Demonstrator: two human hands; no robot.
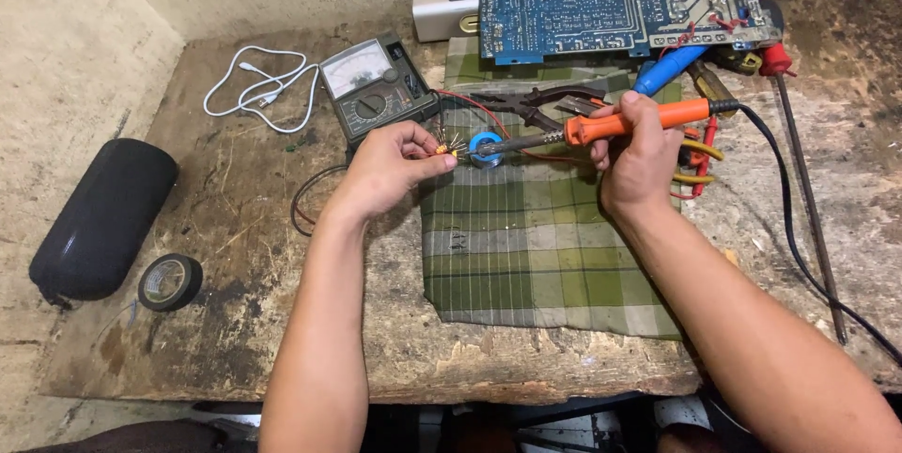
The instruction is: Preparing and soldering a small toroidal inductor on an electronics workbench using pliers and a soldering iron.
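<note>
The left hand (390, 166) has its fingers pinched on a small orange part with bare wire legs (443, 149), held just left of the blue solder reel (486, 148). The right hand (639, 157) is wrapped around the orange handle of a soldering iron (601, 126), its tip at the reel (touching, as far as I can tell). This looks like tinning: loading the tip before bringing it to the legs calls for a steady pinch. The reel sits on the checked cloth (536, 256); the meter (376, 86) lies behind-left of the reel on the worktop (235, 227).
</note>
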